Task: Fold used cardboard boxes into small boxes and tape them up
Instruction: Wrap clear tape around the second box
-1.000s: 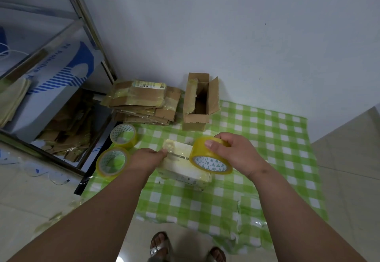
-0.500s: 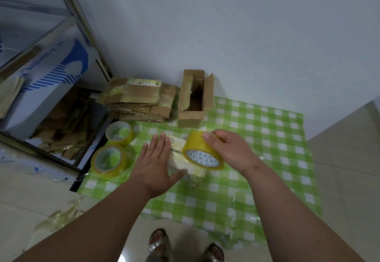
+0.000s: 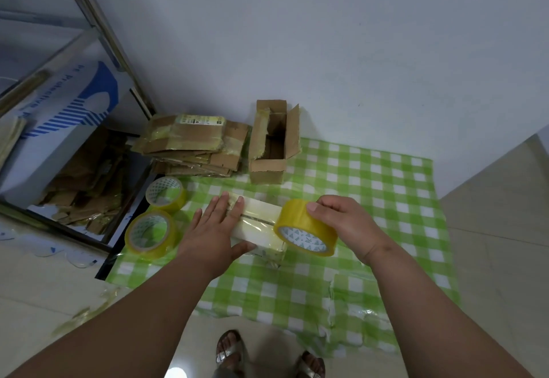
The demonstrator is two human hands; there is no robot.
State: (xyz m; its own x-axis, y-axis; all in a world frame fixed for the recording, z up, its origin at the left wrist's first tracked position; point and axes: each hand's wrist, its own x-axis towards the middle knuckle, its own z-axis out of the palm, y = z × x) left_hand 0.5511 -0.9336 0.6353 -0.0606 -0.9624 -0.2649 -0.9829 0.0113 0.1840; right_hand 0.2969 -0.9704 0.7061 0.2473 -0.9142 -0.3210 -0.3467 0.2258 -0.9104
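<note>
the small box [image 3: 261, 229] is pressed flat-fingered by the left hand [image 3: 212, 227]; at its right edge the tape roll [image 3: 306, 230] is gripped by the right hand [image 3: 344, 223].

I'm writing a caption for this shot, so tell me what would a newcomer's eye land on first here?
First, the two hands at the centre: the left hand lies flat on a small pale box while the right hand grips a yellow tape roll at the box's right end. All this sits on a green checked cloth. Behind stand an open cardboard box and a stack of flattened cardboard; two more tape rolls lie to the left.
</note>
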